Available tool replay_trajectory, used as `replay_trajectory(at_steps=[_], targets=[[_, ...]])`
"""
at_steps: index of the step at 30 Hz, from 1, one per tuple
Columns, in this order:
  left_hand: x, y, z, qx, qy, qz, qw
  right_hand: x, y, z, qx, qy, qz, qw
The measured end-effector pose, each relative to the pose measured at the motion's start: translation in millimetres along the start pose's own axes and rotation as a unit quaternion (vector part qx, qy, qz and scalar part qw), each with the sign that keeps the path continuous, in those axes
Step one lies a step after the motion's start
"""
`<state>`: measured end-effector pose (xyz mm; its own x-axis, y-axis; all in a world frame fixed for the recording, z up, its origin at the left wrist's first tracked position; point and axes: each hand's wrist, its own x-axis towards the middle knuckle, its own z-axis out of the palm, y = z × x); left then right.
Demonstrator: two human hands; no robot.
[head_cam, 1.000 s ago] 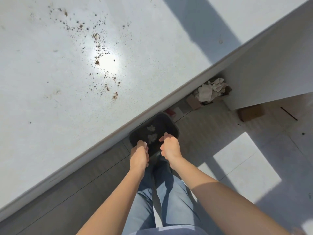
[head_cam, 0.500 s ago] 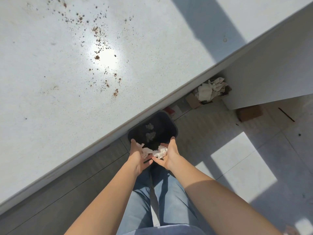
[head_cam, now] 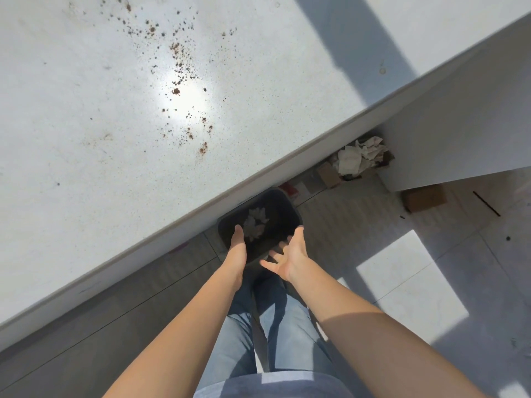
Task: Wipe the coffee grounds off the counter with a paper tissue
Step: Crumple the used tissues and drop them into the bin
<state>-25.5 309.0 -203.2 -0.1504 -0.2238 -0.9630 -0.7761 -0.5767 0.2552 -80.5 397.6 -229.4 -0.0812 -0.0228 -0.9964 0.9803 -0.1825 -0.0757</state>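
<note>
Brown coffee grounds (head_cam: 184, 79) lie scattered over the white counter (head_cam: 86, 139), with a small clump (head_cam: 203, 149) near its front edge. Below the edge stands a dark bin (head_cam: 283, 214) holding crumpled paper tissues (head_cam: 255, 224). My left hand (head_cam: 238, 244) is held edge-on over the bin's near left rim, fingers straight, holding nothing. My right hand (head_cam: 288, 255) hovers over the near right rim, palm turned up, fingers spread and empty.
A cardboard box (head_cam: 359, 162) stuffed with crumpled paper sits on the floor under the counter beside a white panel (head_cam: 459, 124). Another small brown box (head_cam: 425, 198) lies farther right. My legs in blue jeans (head_cam: 258, 334) stand on the tiled floor.
Half a second ago both hands held crumpled tissues over the bin. They have let go and spread apart; the tissues now lie inside the bin.
</note>
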Motion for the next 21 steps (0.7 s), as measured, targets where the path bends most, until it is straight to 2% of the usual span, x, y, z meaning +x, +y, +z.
replay_trajectory(at_steps=[2, 3, 5, 7, 8, 10, 12, 14, 15, 17, 19, 21], targets=[[-9.3, -0.5, 0.2, 0.120, -0.004, 0.074, 0.990, -9.0, -0.2, -0.4, -0.034, -0.002, -0.015, 0.999], [-16.4, -2.3, -1.2, 0.214, -0.009, 0.131, 0.968, -14.2, -0.6, -1.0, -0.059, -0.004, -0.029, 0.998], [-28.8, -8.3, -7.1, 0.386, -0.006, 0.238, 0.891, -24.0, -2.3, -1.5, -0.132, -0.001, -0.066, 0.989], [-39.4, -9.4, -15.0, 0.487, -0.003, 0.303, 0.819, -39.4, -7.0, -1.5, -0.261, -0.002, -0.133, 0.956], [-45.5, -7.8, -17.9, 0.526, -0.003, 0.333, 0.782, -49.3, -10.9, -0.8, -0.345, -0.001, -0.179, 0.922], [-58.9, -7.0, -22.3, 0.590, -0.005, 0.394, 0.705, -62.7, -15.1, -5.1, -0.491, -0.003, -0.281, 0.825], [-81.9, -4.1, -31.6, 0.606, 0.022, 0.464, 0.646, -88.3, -15.3, -18.9, -0.581, 0.011, -0.380, 0.720], [-87.4, -6.4, -42.8, 0.629, 0.028, 0.487, 0.605, -96.1, -13.5, -27.7, -0.648, 0.026, -0.414, 0.638], [-90.5, -5.4, -47.5, 0.636, 0.033, 0.495, 0.591, -99.9, -13.3, -30.1, -0.672, 0.021, -0.423, 0.607], [-117.2, -0.9, -60.4, 0.623, 0.064, 0.524, 0.577, -129.1, -10.4, -25.4, -0.680, -0.004, -0.449, 0.580], [-149.3, 8.1, -72.5, 0.589, 0.095, 0.559, 0.576, -169.0, -8.0, -3.5, -0.673, -0.039, -0.484, 0.558], [-176.3, 20.2, -88.5, 0.553, 0.134, 0.584, 0.580, -204.0, -0.9, 24.1, -0.661, -0.071, -0.536, 0.520]])
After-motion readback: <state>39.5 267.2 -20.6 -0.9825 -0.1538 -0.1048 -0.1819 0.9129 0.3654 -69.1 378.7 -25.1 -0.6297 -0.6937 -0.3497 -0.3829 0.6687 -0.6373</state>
